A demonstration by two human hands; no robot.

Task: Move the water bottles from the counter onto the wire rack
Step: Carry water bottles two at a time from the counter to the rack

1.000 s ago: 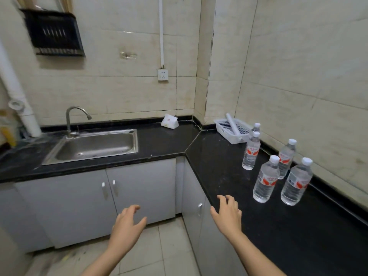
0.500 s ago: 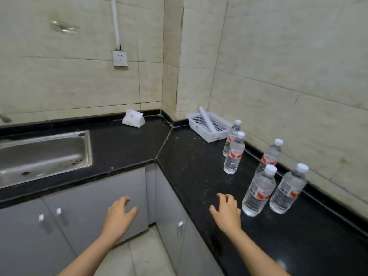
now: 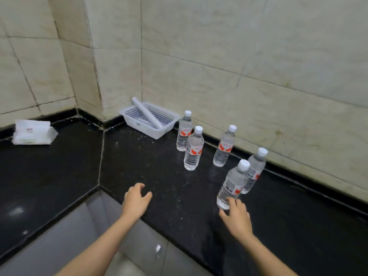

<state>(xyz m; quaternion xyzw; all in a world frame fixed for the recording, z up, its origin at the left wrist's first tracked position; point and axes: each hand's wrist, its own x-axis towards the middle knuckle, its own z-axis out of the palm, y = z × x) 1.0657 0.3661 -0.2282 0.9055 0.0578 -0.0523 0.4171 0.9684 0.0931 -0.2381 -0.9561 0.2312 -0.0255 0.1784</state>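
Five upright water bottles on counter, right hand (open) at nearest

My right hand covers the base of the nearest clear plastic water bottle; whether fingers touch is unclear.

The water bottles carry red-and-white labels and the tissue pack a mark, none readable.

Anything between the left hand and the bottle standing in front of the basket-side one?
No. In the head view, only bare black counter lies between the left hand and that bottle.
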